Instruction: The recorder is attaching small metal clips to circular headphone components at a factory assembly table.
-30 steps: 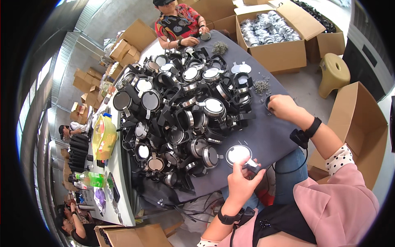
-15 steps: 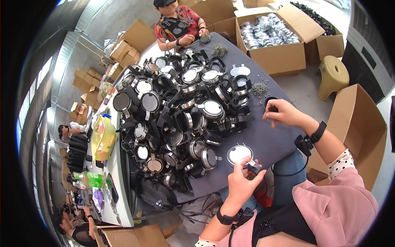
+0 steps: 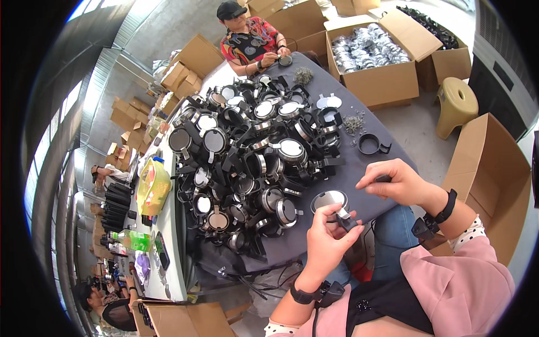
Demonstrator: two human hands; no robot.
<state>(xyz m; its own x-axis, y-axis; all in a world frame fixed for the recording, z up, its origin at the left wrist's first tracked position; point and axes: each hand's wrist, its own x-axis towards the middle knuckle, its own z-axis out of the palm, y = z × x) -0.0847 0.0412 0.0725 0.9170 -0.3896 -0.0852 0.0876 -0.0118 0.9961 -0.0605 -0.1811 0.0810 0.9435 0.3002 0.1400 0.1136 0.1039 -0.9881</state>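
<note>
Right now your left hand (image 3: 328, 238) pinches the black handle of a round silver-faced part (image 3: 330, 200), fingers curled tight around it, holding it just above the near edge of the dark grey table (image 3: 365, 185). Your right hand (image 3: 396, 182) sits just beside it to the right, fingers closed on a small dark piece (image 3: 383, 178) too small to make out. A big heap of similar black and silver parts (image 3: 252, 157) covers the table beyond your hands. A loose black ring (image 3: 370, 145) lies near the far right edge. Across the table another person (image 3: 250, 39) handles a part, and an open cardboard box of silver pieces (image 3: 370, 53) stands beside them.
</note>
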